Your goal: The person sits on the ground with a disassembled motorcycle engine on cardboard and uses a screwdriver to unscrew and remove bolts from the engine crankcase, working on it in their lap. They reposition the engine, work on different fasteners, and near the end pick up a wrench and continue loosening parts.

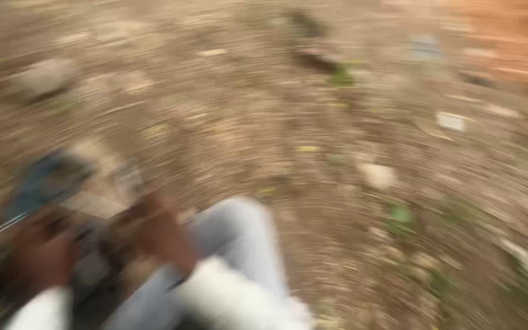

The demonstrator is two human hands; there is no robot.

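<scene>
Both hands, left hand [41, 256] and right hand [157, 235], blurred over dark object [96, 266].

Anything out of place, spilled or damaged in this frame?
Too smeared by motion blur to judge. Both hands, left hand and right hand, are at a dark object low left over littered dirt ground; nothing clearly amiss.

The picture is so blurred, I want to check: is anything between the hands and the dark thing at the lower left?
Nothing visible does: the left hand and right hand both seem to lie on the dark, blurred object, though blur hides the contact.
</scene>
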